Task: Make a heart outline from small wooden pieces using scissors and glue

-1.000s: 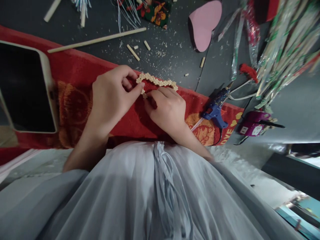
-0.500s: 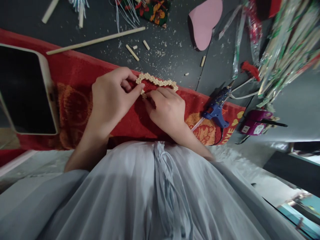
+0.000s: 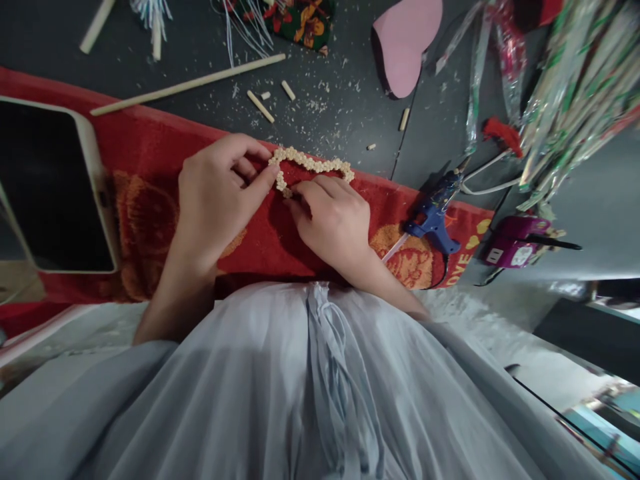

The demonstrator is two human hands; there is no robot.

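A cream beaded shape, made of small stick pieces joined in a curved outline, lies on a red towel. My left hand pinches its left end between thumb and fingers. My right hand presses fingertips on the piece's lower inner part, covering much of it. Both hands rest on the towel over my lap.
A phone lies at the left on the towel. A blue glue gun sits at the right, a purple plug beyond it. A pink foam heart, wooden sticks, cut bits and foil wrappers litter the dark floor.
The view has shifted slightly. My hands hold nearly the same pose on the beaded shape, with small finger adjustments.
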